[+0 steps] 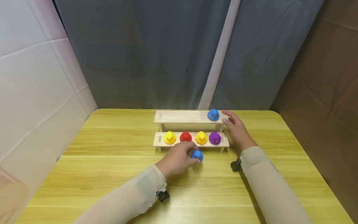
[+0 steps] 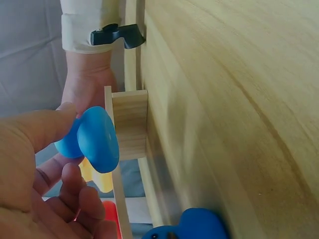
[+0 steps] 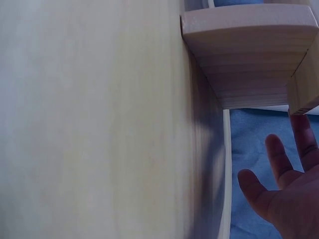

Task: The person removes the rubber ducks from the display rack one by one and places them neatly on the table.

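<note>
Duck [image 1: 197, 155], bright blue, is pinched in the left hand [image 1: 179, 158] just before the lower shelf [image 1: 158, 142], likely a placing step wanting a clean lift next, while the right hand [image 1: 237, 131], fingers loosely spread, flanks the upper shelf [image 1: 184, 116]!

7 ducks [image 1: 201, 137]: 3 blue ducks [image 1: 213, 114], the third blue duck [image 2: 203, 226] showing only in left wrist view; 2 yellow ducks [image 1: 169, 137], 1 red duck [image 1: 185, 136], 1 purple duck [image 1: 215, 138]. Also 2 wooden shelves [image 1: 181, 117], 2 hands [image 1: 179, 157], 2 sleeves [image 1: 275, 183], 2 black wrist clips [image 1: 162, 196], 1 worktop [image 1: 112, 168].
</note>
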Demonstrator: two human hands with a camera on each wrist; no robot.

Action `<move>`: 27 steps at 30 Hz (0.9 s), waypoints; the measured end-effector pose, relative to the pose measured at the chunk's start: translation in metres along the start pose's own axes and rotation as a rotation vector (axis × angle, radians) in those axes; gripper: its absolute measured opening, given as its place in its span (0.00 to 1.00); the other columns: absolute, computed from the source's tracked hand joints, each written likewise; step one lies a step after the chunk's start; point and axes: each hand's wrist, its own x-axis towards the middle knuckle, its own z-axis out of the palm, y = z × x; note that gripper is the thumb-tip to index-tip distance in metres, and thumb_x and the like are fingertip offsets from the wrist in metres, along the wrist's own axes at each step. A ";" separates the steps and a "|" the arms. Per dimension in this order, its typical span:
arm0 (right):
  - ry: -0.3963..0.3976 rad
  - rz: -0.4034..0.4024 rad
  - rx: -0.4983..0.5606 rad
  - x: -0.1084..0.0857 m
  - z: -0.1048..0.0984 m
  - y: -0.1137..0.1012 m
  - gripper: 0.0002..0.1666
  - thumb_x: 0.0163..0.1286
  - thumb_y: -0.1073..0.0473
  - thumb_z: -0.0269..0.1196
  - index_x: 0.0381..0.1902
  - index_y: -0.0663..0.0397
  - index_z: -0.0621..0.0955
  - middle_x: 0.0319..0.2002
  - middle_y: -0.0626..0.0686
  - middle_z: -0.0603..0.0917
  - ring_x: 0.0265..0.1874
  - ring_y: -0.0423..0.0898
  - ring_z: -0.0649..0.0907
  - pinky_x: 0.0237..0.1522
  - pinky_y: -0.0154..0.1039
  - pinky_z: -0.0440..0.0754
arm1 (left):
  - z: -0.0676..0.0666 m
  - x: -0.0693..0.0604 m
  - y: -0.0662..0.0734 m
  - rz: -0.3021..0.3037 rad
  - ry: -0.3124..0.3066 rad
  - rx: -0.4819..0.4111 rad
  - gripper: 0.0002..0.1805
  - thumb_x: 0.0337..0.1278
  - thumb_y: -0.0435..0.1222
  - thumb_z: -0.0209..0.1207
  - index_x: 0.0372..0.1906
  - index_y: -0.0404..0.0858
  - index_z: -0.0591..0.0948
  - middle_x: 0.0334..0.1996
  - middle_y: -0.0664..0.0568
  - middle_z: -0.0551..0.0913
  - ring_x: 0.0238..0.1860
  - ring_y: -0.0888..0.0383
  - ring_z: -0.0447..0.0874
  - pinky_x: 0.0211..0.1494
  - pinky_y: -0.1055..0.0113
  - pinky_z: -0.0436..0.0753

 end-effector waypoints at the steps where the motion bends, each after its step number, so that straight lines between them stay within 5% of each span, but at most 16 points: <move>1: 0.005 -0.003 0.001 0.002 0.000 0.005 0.31 0.84 0.51 0.55 0.81 0.46 0.67 0.82 0.58 0.62 0.80 0.62 0.63 0.81 0.60 0.57 | 0.000 0.000 0.000 -0.001 0.000 0.007 0.13 0.62 0.41 0.74 0.47 0.45 0.85 0.34 0.57 0.81 0.38 0.57 0.77 0.45 0.63 0.80; 27: 0.005 -0.022 0.006 0.002 0.001 0.004 0.31 0.83 0.51 0.55 0.81 0.46 0.68 0.80 0.58 0.66 0.75 0.61 0.69 0.80 0.59 0.61 | 0.008 0.008 -0.002 -0.079 -0.021 0.287 0.16 0.60 0.47 0.75 0.48 0.47 0.86 0.30 0.63 0.83 0.35 0.59 0.78 0.51 0.53 0.69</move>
